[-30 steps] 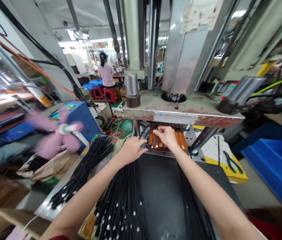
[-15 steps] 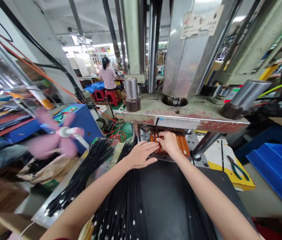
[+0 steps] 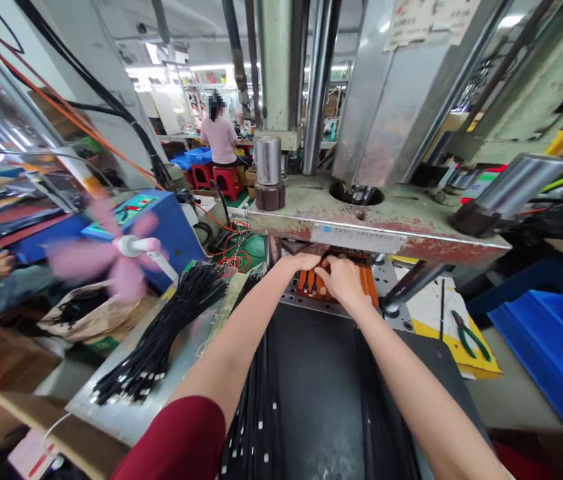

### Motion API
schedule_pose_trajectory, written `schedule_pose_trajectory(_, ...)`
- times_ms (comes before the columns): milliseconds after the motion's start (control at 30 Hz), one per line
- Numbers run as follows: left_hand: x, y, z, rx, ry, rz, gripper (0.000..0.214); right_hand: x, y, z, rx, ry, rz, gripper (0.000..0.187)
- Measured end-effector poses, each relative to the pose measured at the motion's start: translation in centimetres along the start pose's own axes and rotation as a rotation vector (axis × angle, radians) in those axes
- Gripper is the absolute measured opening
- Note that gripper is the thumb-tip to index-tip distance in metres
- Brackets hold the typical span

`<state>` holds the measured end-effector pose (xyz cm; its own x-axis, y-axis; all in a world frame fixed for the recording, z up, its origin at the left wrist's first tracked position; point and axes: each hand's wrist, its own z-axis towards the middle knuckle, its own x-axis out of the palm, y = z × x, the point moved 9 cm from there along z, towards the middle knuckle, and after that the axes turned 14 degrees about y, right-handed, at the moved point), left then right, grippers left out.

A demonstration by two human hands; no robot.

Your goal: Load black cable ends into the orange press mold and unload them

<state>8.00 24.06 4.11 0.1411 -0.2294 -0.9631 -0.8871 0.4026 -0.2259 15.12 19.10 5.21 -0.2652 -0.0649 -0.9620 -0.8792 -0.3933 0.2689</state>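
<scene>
Both my hands reach under the press plate [image 3: 281, 220], over an orange-brown mould block [image 3: 368, 287]. Black cable ends [image 3: 314, 285] lie side by side in the left part of the block. My left hand [image 3: 308, 261] stretches across the back of the block, its fingertips hidden near the other hand. My right hand [image 3: 345, 279] is bent over the middle of the block, thumb and fingers drawn together; what is between them is too small to make out. Black cables [image 3: 256, 400] with metal tips lie by my left forearm on the black work surface [image 3: 318, 393].
Another cable bundle [image 3: 161, 340] rests on the metal table at left, near a spinning pink fan [image 3: 128, 247]. Green-handled pliers [image 3: 471, 337] lie on the right, beside a blue bin [image 3: 546, 353]. Steel guide posts [image 3: 414, 290] flank the block. A person [image 3: 218, 137] sits farther back.
My left hand has moved forward and right, deeper over the block, uncovering the cable ends at its left. My right hand has shifted slightly right. The view has tilted a little.
</scene>
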Motion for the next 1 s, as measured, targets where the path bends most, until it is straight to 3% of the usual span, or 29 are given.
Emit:
schedule_pose_trajectory(67, 0.8, -0.1, -2.6, -0.026, -0.029, -0.021, 0.051, -0.9, -2.3, -1.5, -0.017, -0.078, 0.046, 0.015)
schedule_pose_trajectory(167, 1.9, -0.2, -9.0, -0.071, -0.208, 0.009, 0.050, -1.6, -8.3, -6.7, 0.088, -0.227, 0.049, 0.019)
schedule_pose_trajectory(233, 3.1, 1.5, -13.3, -0.263, -0.273, 0.088, 0.045, -0.6, -12.3, -10.2, 0.262, -0.176, -0.044, 0.022)
schedule_pose_trajectory(300, 5.0, 4.1, -16.3, -0.521, -0.180, 0.161, 0.043, 1.7, -14.7, -12.6, 0.393, 0.011, -0.118, 0.025)
schedule_pose_trajectory(367, 6.9, 6.2, -17.6, -0.650, -0.050, 0.184, 0.036, 3.9, -15.4, -13.4, 0.448, 0.175, -0.137, 0.028)
schedule_pose_trajectory(433, 8.0, 7.5, -17.6, -0.658, 0.002, 0.138, 0.028, 4.9, -15.4, -13.3, 0.489, 0.226, -0.139, 0.029)
schedule_pose_trajectory(567, 7.6, 9.7, -17.8, -0.620, -0.158, -0.190, 0.021, 5.3, -15.8, -13.0, 0.536, 0.234, -0.065, 0.025)
schedule_pose_trajectory(633, 7.0, 10.2, -18.1, -0.577, -0.228, -0.295, 0.015, 4.6, -16.0, -13.4, 0.490, 0.151, 0.070, 0.023)
schedule_pose_trajectory(700, 6.1, 10.2, -18.3, -0.522, -0.267, -0.334, 0.015, 3.3, -15.8, -13.8, 0.403, 0.009, 0.243, 0.022)
schedule_pose_trajectory(767, 4.7, 9.6, -18.5, -0.446, -0.349, -0.378, 0.021, 2.5, -14.2, -13.8, 0.281, -0.052, 0.465, 0.028)
schedule_pose_trajectory(900, 1.2, 6.7, -19.3, -0.311, -0.546, -0.384, 0.015, 2.4, -6.0, -12.8, -0.039, 0.178, 0.803, 0.041)
schedule_pose_trajectory(1000, -0.4, 3.0, -19.2, -0.121, -0.532, -0.584, 0.014, 1.2, 0.0, -12.5, -0.195, 0.236, 0.801, 0.034)
